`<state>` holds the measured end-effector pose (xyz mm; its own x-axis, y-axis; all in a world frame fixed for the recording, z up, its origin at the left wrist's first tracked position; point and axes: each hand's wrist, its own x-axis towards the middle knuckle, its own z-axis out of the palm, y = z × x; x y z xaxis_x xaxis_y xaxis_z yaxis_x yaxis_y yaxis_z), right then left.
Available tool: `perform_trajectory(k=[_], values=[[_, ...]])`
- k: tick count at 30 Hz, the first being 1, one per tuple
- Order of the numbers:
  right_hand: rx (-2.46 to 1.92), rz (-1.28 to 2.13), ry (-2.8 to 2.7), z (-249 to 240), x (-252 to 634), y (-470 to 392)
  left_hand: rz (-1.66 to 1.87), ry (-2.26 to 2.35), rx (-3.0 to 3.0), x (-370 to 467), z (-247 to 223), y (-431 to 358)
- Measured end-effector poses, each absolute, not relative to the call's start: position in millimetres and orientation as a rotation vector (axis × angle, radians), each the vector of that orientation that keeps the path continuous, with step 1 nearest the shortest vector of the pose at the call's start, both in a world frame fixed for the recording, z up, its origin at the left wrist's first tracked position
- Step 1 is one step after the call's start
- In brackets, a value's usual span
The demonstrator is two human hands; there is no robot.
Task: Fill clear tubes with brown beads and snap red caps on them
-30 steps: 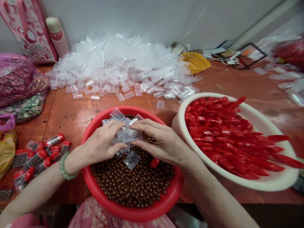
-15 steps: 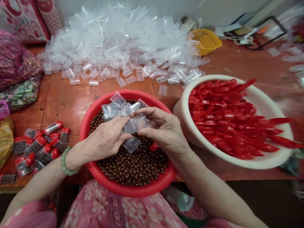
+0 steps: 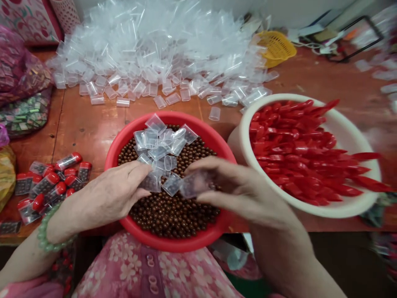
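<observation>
A red basin (image 3: 114, 153) holds many small brown balls (image 3: 176, 219), with several clear plastic cases (image 3: 159, 145) lying on top. Over its left part, my left hand (image 3: 114, 190) pinches a clear case (image 3: 151, 182) between thumb and fingers. My right hand (image 3: 245, 190), blurred by motion, grips another clear case (image 3: 194, 184) over the balls at the right. One more loose case (image 3: 172, 184) lies between the hands. A green bead bracelet (image 3: 51, 231) circles my left wrist.
At the right stands a white basin (image 3: 313, 211) of red plastic pieces (image 3: 297, 149). Filled red-capped cases (image 3: 46, 184) lie at the left. Behind are a heap of clear cases (image 3: 149, 54) and a yellow basket (image 3: 276, 47). Bagged pieces (image 3: 25, 116) sit at the far left.
My hands have moved apart, left hand to the left and right hand to the right and lower, each with a clear case. More of the cases on the balls now shows.
</observation>
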<state>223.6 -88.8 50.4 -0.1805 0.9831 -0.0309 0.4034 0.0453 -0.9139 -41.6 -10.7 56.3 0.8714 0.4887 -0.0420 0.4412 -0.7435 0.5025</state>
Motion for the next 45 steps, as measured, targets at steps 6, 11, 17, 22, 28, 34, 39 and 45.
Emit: perform_trajectory(k=[6,11,17,22,28,34,39,45], values=[[-1.295,1.483,-2.282,41.5,197.9,-73.0,-0.097,0.535,2.538,-42.0,61.9,-12.6],[-1.500,1.279,-2.261,28.9,205.8,-53.0,-0.101,0.521,2.615,-40.3,52.7,-17.9],[-1.487,1.175,-2.091,17.2,215.4,-31.6,-0.125,0.530,2.799,-33.2,32.0,-28.9],[-1.519,1.112,-2.123,19.1,216.6,-39.2,-0.089,0.519,2.945,-25.3,19.7,-23.8],[-1.510,0.646,-2.708,31.3,206.0,-59.6,-0.242,0.523,3.129,-23.8,43.5,-23.8],[-1.550,-0.041,-3.066,17.7,166.2,-70.6,-0.580,0.461,3.168,0.1,51.3,-36.2],[-1.517,0.238,-3.174,11.8,158.6,-65.7,-0.558,0.332,3.150,7.7,16.6,-36.2],[-1.238,0.943,-2.964,10.4,186.7,-47.0,-0.321,0.350,2.915,-5.8,-7.4,-20.6]])
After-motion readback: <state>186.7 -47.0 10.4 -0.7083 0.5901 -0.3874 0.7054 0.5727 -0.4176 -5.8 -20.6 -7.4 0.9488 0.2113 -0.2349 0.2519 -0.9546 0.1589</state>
